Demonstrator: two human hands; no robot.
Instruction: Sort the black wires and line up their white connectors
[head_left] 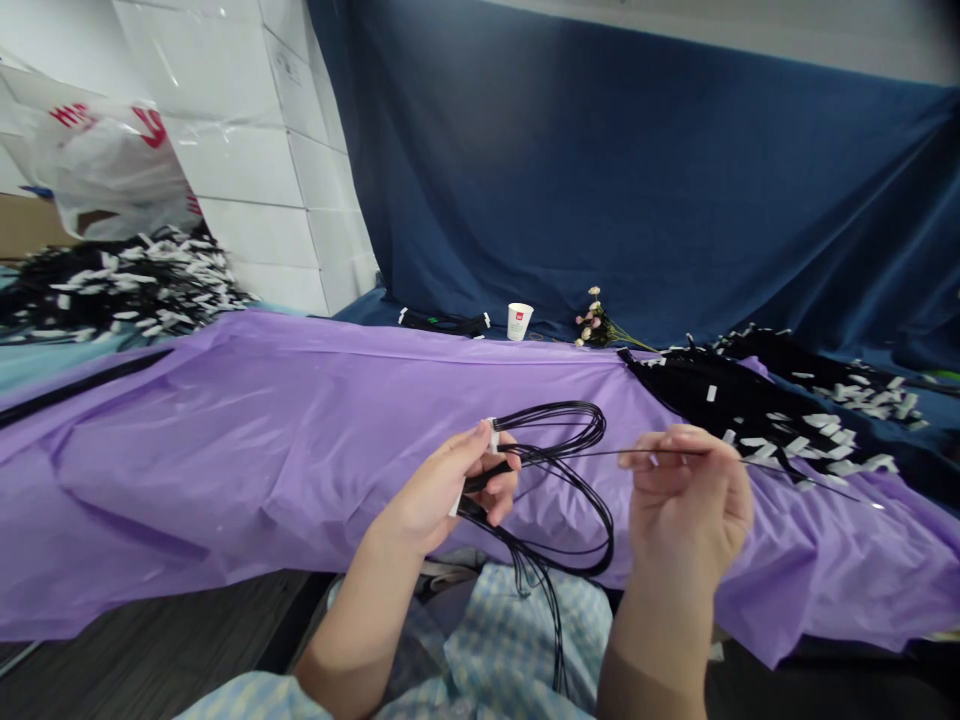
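black cord loop (577,480) sits mid-frame over the purple sheet (262,440), my left hand (442,495) closed around its white-tagged neck, my right hand (686,510) pinching one loose strand (600,453). i judge this bundle half-handled; a tagged heap (750,410) lies at right.

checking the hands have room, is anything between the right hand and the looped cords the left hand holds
Nothing visible does. The right hand pinches a thin black strand that crosses the open gap towards the looped cords gripped in the left hand. Only the purple sheet lies beneath them.
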